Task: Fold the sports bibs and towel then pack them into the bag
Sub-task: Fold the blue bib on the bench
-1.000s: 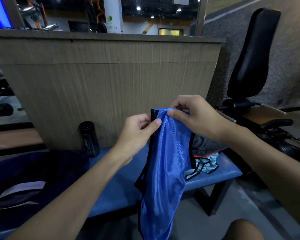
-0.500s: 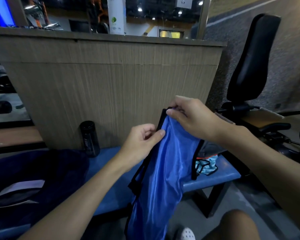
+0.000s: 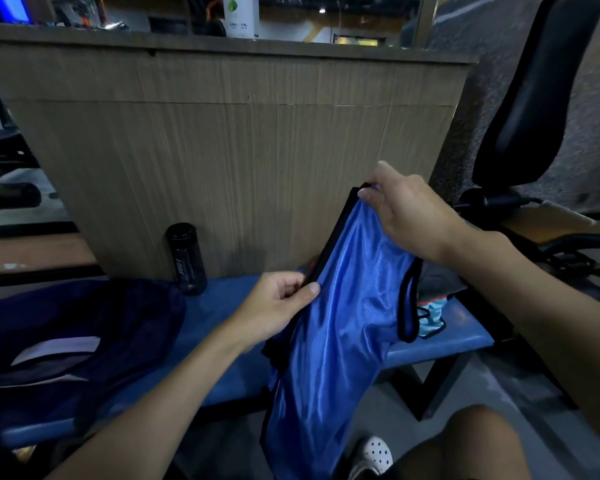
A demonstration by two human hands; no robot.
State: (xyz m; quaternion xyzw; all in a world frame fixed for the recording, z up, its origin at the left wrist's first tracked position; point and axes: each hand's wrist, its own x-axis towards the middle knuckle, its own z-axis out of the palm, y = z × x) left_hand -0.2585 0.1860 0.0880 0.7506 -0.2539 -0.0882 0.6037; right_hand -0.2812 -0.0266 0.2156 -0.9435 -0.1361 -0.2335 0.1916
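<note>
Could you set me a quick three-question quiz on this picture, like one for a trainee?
1. True or false: the left hand and the right hand both pinch the blue bib at its black-trimmed edge.
2. What stands upright on the blue bench? A: a dark bottle. B: a football. C: a lamp.
3. Fill in: the dark blue bag lies on the person's ___ side of the blue bib.
Key: 1 true; 2 A; 3 left.
</note>
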